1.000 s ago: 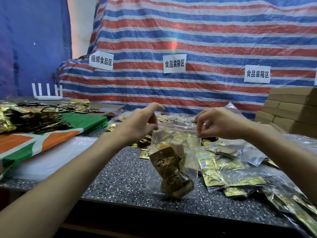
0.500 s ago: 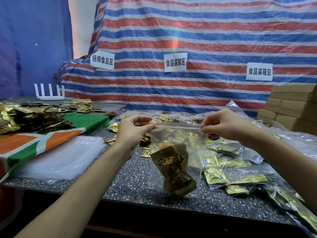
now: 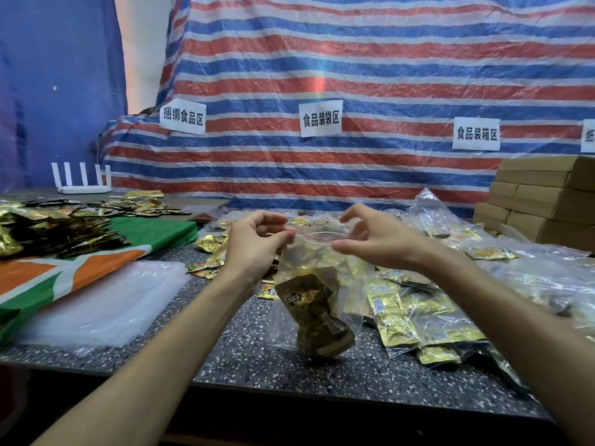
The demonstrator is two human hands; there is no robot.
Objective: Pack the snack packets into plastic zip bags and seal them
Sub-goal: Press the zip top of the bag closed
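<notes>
both hands pinch the red zip strip (image 3: 314, 238) of a clear zip bag (image 3: 291, 320), left hand (image 3: 254, 244) at one end, right hand (image 3: 378, 243) at the other; below the grip hang its dark-gold snack packets (image 3: 314, 313), seemingly resting on the speckled table (image 3: 244, 355).

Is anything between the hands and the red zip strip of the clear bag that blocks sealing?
Nothing visible does. The left hand and the right hand pinch the ends of the red zip strip on the clear plastic zip bag; the gold snack packet sits low inside, below it.
</notes>
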